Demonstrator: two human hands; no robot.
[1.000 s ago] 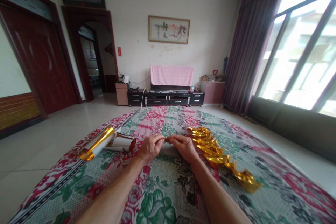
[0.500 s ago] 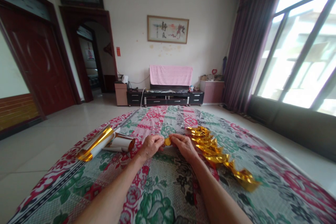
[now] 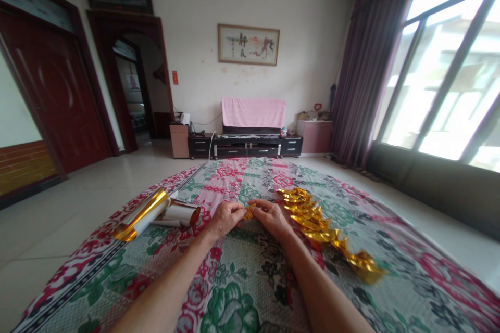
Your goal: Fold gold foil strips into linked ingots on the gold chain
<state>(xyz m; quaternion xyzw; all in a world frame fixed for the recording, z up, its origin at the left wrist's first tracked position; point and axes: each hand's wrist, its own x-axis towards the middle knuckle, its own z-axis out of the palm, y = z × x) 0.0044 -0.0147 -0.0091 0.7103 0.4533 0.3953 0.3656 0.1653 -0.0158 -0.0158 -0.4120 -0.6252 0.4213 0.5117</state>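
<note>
1. Spread over the living-room floor is a flowered blanket point(image 3: 234, 291), with a TV cabinet point(image 3: 246, 144) against the far wall.
2. Judging by what the hands hold, the step under way is folding a small gold foil piece point(image 3: 249, 212), which sits between the two hands just short of the blanket's middle.
3. Left hand point(image 3: 225, 217) — fingers curled in, tips pinching the foil's left end.
4. Right hand point(image 3: 272, 217) — likewise closed, thumb and forefinger pinching the foil's right end, so the two hands nearly touch.
5. Right of the hands, a row of finished gold folded pieces point(image 3: 320, 229) trails across the blanket.
6. Left of the hands lie rolled gold foil sheets point(image 3: 156, 212).
7. The next move likely calls for a firm, even crease without tearing the thin foil.
</note>
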